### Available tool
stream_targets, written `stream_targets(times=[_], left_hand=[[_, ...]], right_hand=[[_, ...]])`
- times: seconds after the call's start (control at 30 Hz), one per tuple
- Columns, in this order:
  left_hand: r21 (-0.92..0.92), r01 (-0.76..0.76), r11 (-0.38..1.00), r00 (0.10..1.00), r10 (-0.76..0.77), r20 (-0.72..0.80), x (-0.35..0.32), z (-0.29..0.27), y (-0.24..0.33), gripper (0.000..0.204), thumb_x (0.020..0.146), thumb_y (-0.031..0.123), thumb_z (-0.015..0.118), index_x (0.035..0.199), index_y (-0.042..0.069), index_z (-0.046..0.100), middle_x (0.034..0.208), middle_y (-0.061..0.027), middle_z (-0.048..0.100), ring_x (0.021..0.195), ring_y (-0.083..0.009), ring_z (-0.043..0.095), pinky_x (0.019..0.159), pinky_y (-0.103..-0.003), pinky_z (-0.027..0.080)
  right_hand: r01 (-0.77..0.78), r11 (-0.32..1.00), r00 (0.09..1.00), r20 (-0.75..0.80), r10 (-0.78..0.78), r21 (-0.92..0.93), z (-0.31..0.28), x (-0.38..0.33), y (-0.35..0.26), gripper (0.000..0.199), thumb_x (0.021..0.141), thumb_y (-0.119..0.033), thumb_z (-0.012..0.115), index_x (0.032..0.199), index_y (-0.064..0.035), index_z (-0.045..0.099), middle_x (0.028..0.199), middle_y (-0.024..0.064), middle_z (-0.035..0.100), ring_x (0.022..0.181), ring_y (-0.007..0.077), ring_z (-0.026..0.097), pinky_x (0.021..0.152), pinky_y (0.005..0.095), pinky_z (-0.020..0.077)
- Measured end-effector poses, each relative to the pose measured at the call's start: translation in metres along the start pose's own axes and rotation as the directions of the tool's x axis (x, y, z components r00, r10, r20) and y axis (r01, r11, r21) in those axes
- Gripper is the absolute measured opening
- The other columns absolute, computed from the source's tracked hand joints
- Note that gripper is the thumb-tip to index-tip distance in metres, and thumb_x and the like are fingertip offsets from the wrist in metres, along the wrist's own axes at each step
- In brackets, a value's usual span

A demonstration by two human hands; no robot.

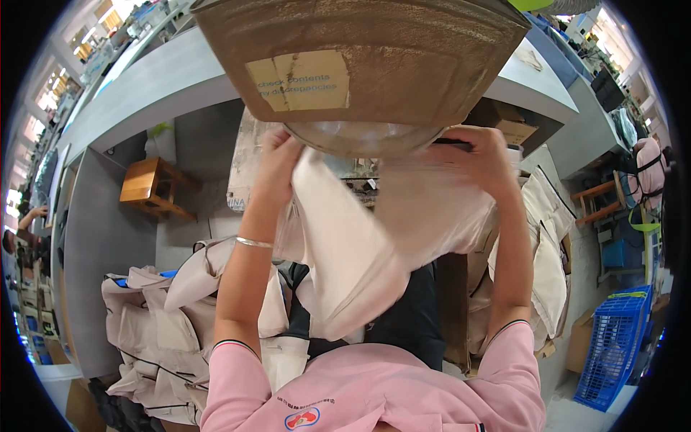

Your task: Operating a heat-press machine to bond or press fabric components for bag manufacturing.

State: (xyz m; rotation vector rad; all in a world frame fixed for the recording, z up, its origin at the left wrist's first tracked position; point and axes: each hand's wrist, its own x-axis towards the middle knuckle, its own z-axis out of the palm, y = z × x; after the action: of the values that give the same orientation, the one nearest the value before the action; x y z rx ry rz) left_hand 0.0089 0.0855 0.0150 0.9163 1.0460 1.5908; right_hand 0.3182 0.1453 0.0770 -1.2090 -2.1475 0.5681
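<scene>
A cream cloth piece (353,252) hangs in folds between my raised hands, its lower part blurred by motion. My left hand (279,158) is closed on its upper left edge, just beside the round clear rim (360,138) of a brown metal box. At the upper right, my right hand (484,160) is curled over the cloth where a dark edge shows; its fingers are smeared. The box and its rim hide part of the cloth's top. Behind the cloth lies a worn, pale board (248,155).
The brown metal box (403,65), with a torn label, overhangs the work spot. Cream cloth pieces with dark edging are heaped at left (155,324) and right (543,252). A wooden stool (147,181) stands left, a blue plastic basket (612,349) lower right.
</scene>
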Motion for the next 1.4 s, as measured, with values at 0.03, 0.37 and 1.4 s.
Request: stream_targets(times=[0.03,0.37,1.4], left_hand=[[0.019,-0.005,1.000,1.000,0.006,-0.013,-0.002,-0.003,0.004,0.018,0.093,0.002,0.062,0.108,-0.005,0.071,0.098,-0.0084,0.074,0.080,-0.0109,0.068,0.072,-0.025,0.056],[0.740,-0.277,0.613,0.942,0.325,0.084,-0.081,0.053,-0.022,0.027,0.090,0.031,0.069,0.104,0.009,0.072,0.084,-0.0207,0.070,0.077,-0.0363,0.069,0.068,-0.044,0.053],[0.355,-0.408,0.841,0.880,0.258,0.399,-0.209,0.061,-0.012,0.017,0.091,0.018,0.072,0.104,0.007,0.074,0.091,-0.0112,0.073,0.081,-0.0295,0.069,0.075,-0.036,0.053]], right_hand=[[0.013,0.991,1.000,0.030,-0.009,-0.136,-0.015,-0.006,0.002,0.030,0.079,-0.023,0.080,0.094,0.0026,0.075,0.078,0.0151,0.072,0.068,0.0251,0.070,0.070,0.0334,0.0537],[-0.295,0.625,0.949,-0.296,0.105,-0.723,-0.158,-0.071,0.082,0.034,0.091,-0.030,0.070,0.114,-0.0050,0.072,0.111,0.0117,0.073,0.096,0.0334,0.068,0.086,0.0386,0.0520],[0.123,0.953,0.895,-0.385,-0.226,-0.276,-0.049,-0.176,-0.068,0.008,0.089,-0.002,0.071,0.085,0.0046,0.068,0.079,0.0094,0.063,0.073,0.0203,0.059,0.068,0.0300,0.0477]])
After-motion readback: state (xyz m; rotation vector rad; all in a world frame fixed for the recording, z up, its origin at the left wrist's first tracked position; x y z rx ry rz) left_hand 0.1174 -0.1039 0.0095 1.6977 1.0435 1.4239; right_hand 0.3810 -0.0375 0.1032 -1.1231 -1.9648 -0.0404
